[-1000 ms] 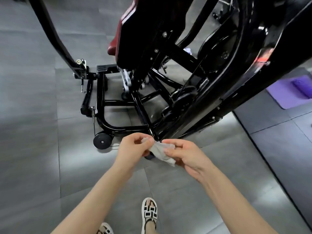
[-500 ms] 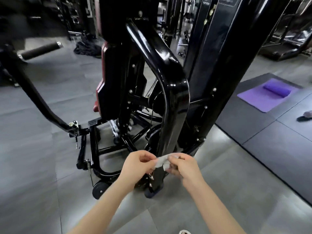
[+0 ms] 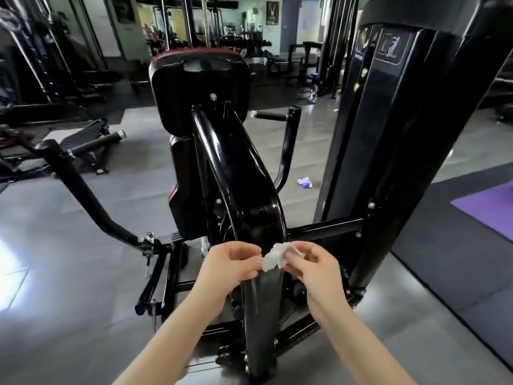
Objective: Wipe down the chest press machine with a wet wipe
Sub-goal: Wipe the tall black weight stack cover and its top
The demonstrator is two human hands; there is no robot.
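Observation:
I stand behind the black chest press machine (image 3: 244,190), whose curved glossy rear beam runs down toward me from the red-edged back pad (image 3: 198,90). A crumpled white wet wipe (image 3: 274,256) hangs just in front of that beam. My left hand (image 3: 231,263) pinches the wipe's left edge. Fingers of my right hand (image 3: 313,263) pinch its right side. Both hands hover close to the beam; whether the wipe touches it I cannot tell. A press arm with a padded handle (image 3: 94,143) sticks out on the left, another handle (image 3: 270,115) on the right.
The tall black weight-stack tower (image 3: 388,129) stands close on my right. A purple mat (image 3: 488,209) lies on dark flooring at far right. A small blue-white packet (image 3: 305,182) lies on the grey floor beyond the machine. Other gym equipment fills the background.
The view has tilted up from the machine's base and floor to its back pad and the room. Both hands stayed together on the wipe, which looks more bunched now.

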